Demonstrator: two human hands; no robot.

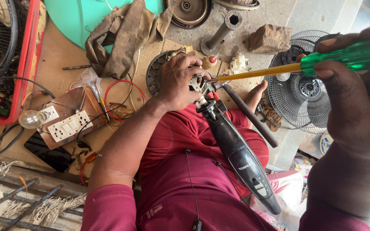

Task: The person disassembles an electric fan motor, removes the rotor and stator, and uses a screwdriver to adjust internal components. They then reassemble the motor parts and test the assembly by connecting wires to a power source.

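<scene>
My left hand [178,81] grips the metal top end of a black fan stand neck [236,156] that lies across my lap on red trousers. My right hand [352,102], close to the camera at the right, is shut on a screwdriver [343,58] with a clear green handle and a yellow shaft. The shaft's tip reaches leftward to the metal bracket [200,83] beside my left fingers. A round fan motor part [155,75] lies partly hidden under my left hand.
A switch board with sockets [67,126] and a bulb [31,119] sit left on cardboard. A brown rag [120,36] lies on a green cover. A fan guard [298,87], a stone [270,38], a metal pipe base [221,32] and a dark rod [251,115] lie ahead.
</scene>
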